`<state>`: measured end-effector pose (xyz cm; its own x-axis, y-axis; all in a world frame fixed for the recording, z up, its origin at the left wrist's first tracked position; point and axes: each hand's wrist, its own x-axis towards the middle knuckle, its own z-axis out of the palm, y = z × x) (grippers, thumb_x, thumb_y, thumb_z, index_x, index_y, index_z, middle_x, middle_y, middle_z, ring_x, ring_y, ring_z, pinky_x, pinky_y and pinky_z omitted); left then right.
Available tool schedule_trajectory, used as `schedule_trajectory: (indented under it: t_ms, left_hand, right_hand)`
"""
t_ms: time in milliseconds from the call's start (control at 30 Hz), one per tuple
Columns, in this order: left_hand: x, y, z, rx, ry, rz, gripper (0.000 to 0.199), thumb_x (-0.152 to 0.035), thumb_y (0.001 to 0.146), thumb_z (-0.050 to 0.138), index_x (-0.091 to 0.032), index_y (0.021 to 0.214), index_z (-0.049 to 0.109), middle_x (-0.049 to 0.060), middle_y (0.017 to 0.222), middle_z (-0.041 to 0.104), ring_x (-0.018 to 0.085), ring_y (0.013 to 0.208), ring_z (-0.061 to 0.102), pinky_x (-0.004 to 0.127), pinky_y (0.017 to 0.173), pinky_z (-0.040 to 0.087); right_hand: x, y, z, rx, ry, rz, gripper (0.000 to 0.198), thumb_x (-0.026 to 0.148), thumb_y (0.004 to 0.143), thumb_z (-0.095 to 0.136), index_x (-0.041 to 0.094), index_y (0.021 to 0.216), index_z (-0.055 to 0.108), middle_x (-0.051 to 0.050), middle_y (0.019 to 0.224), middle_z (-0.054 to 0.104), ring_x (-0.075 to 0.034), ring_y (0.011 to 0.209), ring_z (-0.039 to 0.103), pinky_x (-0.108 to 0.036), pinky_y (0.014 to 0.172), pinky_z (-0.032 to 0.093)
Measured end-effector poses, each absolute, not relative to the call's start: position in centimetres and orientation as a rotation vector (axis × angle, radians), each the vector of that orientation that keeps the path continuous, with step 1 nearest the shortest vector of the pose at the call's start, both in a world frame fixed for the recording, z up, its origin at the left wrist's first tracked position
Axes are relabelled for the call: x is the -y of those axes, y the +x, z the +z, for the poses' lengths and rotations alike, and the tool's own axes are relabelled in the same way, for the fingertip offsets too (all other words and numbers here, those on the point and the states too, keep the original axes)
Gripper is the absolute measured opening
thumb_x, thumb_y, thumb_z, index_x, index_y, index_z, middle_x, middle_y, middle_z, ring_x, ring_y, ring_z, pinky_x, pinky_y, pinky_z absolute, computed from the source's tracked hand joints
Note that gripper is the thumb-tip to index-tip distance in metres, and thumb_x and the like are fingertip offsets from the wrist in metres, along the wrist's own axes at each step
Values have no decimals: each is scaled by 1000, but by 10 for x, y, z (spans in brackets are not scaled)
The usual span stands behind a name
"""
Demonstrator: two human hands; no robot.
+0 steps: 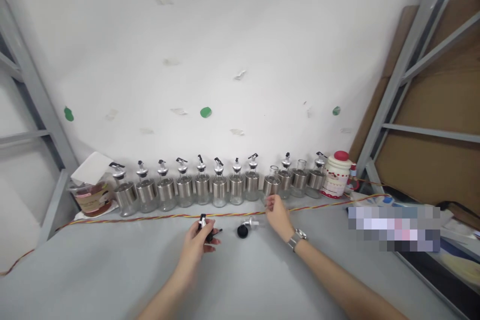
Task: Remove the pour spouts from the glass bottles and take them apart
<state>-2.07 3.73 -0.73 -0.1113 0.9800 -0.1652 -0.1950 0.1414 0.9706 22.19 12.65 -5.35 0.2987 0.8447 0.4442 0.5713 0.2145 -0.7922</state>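
Observation:
My left hand point(200, 235) is closed around a black and silver pour spout point(203, 221), above the grey tabletop point(150, 265). My right hand point(278, 215) has its fingers curled at the lower part of a glass oil bottle point(272, 185), which has a steel sleeve and a bare neck. The fingers hide part of the bottle's base. Between my hands, another silver pour spout point(252, 222) lies on the table with a round black part point(242, 231) beside it. Behind, several similar bottles point(184, 187) stand upright in a row, most with spouts fitted. A second bottle without a spout point(300, 179) stands farther right.
A red and yellow twisted cord point(157, 217) runs across the table in front of the bottles. At the left end sits a labelled tub point(92, 200); at the right end, a white jar with a red lid point(335, 180). Metal frame posts point(397, 80) flank the table.

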Motion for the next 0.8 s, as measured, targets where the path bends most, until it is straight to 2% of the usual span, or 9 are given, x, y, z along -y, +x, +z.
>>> schedule_trajectory:
  t_ms: [133,267,400,467,533,633,800]
  left_hand:
    - [-35,-20,-6,-1229,914,1292,42,-46,63,62,-14,88,52,3,72,60,13,54,59,22,48,42]
    - [-33,-15,-2,-1246,938,1346,43,-42,59,67,-16,89,50,3,75,60,13,58,59,24,56,44]
    - [-30,-12,4,-1237,1070,1334,37,-36,55,71,-15,79,55,4,76,63,14,61,58,23,56,41]
    - [-27,-10,4,-1225,1180,1334,33,-36,55,71,-15,77,57,4,76,63,16,64,58,25,59,42]
    - [-23,-9,0,-1277,1371,1343,35,-35,58,68,-17,86,59,4,84,63,18,69,58,27,65,43]
    - [-17,-7,-9,-1379,1716,1294,44,-29,66,61,-21,109,52,5,95,62,20,79,58,31,74,43]
    - [-8,-2,-16,-1327,2061,1118,31,-19,72,53,-23,102,55,6,103,60,21,97,53,35,86,41]
  right_hand:
    - [-138,222,-47,1328,-1537,360,29,4,51,44,19,75,48,0,65,56,-18,67,55,-31,68,39]
    - [-141,221,-36,1307,-1513,440,28,4,52,44,20,75,47,-1,71,59,-18,72,56,-32,74,38]
    - [-118,208,-21,1345,-1389,539,21,10,63,44,20,81,47,-4,86,59,-19,82,56,-32,76,40]
    - [-94,196,-12,1408,-1309,631,14,15,70,42,20,82,46,-4,85,59,-17,78,57,-29,72,43]
    - [-65,184,-2,1499,-1233,733,10,23,78,40,20,84,47,-1,75,60,-16,66,58,-28,64,44]
    - [-28,171,10,1718,-1158,828,23,33,88,31,22,78,48,2,63,57,-15,58,54,-27,58,41]
    - [-11,169,11,2114,-1144,458,17,31,89,34,22,78,44,0,76,57,-16,69,48,-31,70,33]
